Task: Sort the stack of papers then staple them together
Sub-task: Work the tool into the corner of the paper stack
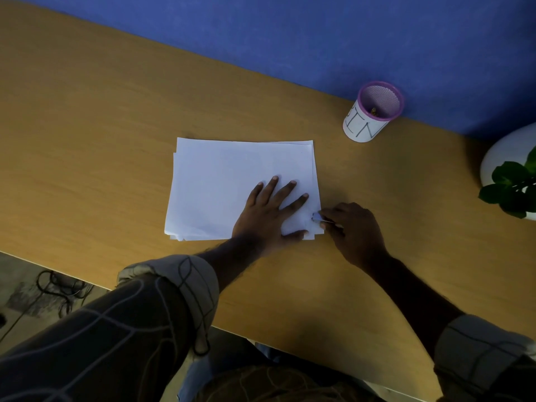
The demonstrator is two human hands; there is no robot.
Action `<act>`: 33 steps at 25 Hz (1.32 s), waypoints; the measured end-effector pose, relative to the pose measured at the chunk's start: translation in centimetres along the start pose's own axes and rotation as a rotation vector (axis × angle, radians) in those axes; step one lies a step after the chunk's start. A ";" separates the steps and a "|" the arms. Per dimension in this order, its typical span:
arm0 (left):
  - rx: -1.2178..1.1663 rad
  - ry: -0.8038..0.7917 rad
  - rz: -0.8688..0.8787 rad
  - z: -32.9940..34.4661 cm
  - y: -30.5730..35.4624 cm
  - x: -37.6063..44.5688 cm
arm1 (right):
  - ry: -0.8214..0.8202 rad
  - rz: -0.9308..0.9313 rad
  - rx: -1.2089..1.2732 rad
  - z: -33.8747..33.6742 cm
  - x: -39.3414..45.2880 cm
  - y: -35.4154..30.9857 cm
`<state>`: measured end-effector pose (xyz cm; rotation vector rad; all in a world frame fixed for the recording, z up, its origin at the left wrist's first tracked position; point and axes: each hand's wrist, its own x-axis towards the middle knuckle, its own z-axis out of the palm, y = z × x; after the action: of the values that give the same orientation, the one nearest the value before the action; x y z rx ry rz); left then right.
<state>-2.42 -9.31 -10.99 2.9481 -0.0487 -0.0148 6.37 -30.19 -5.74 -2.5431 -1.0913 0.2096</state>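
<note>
Pinning the light, floppy, slide-prone stack of papers [226, 187] mid-desk, the left hand [268, 213] lies flat, fingers spread, while the right hand [352, 230] pinches a small metal fastener [317, 218] at its near-right corner.

The scene is dim, with a bluish cast, and only the stack of papers [229, 184] looks bright against the wooden desk [101, 140]. Soft shadows lie under the forearms on the near side of the desk. The desk's edges bend from wide-angle distortion, and the plant [510, 184] at right is dark and slightly blurred
</note>
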 end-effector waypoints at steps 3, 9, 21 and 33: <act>0.021 -0.008 0.032 0.0 -0.1 -0.1 | -0.016 -0.101 -0.130 0.0 -0.1 0.0; 0.008 -0.013 0.032 -0.5 0.1 -0.2 | -0.036 -0.059 -0.137 0.4 0.0 -1.0; 0.024 -0.071 0.049 -1.0 -0.1 0.1 | -0.033 -0.091 -0.114 0.3 0.0 -0.9; 0.024 -0.026 0.044 -0.9 0.1 0.2 | -0.070 -0.045 0.010 -0.1 0.5 -2.0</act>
<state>-2.24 -9.22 -10.10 2.9703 -0.1177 -0.0459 5.38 -28.59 -4.84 -2.5174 -1.1688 0.2934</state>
